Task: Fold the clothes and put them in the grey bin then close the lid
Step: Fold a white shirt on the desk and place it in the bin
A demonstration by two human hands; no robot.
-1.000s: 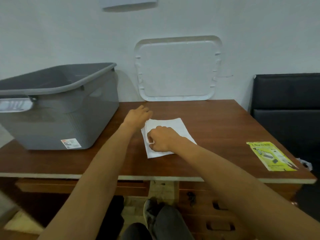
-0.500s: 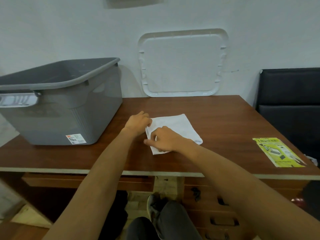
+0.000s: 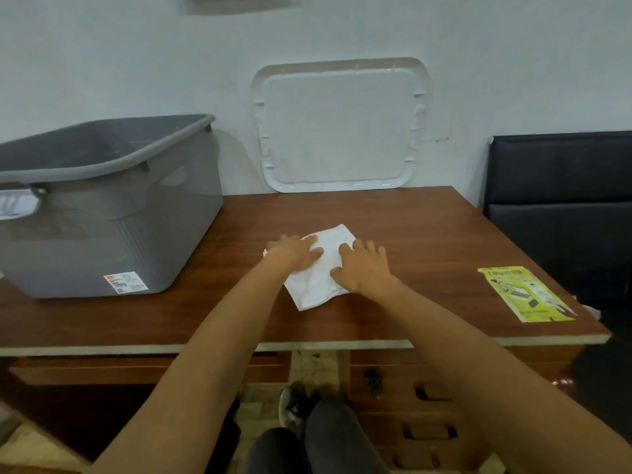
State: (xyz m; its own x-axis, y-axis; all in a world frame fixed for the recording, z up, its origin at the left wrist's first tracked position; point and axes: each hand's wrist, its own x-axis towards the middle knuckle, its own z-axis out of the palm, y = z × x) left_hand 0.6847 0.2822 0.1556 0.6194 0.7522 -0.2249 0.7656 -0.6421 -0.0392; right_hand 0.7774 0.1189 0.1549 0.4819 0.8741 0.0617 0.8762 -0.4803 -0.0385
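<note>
Far left, on the wooden tabletop (image 3: 427, 241): grey bin (image 3: 113, 227), open at the top, with no lid on it. Small white label (image 3: 125, 282) stuck low on its near wall. Inside of the bin not visible from here.

Right of the bin, near the middle of the tabletop: left hand (image 3: 294, 251), palm down, fingers straight and laid flat on the left part of a white cloth (image 3: 318, 278). Cloth folded small, lying flat on the wood at a slant, one corner pointing toward the wall and another toward the near edge, well apart from the bin.

Behind it, against the wall: white lid (image 3: 338, 124), propped upright with its lower edge on the back of the tabletop.

Just right of the cloth's middle: right hand (image 3: 362, 268), also palm down, fingers spread and straight, pressing on the cloth's right side. Hands close together but not touching, neither one curled round anything, a strip of cloth showing between them.

Below the near edge, in the middle: dark trouser legs (image 3: 318, 439) and a shoe (image 3: 294, 405).

Farther right, near the front corner: yellow leaflet (image 3: 523, 294), lying flat. Beyond the right edge: black padded seat (image 3: 564, 206).
</note>
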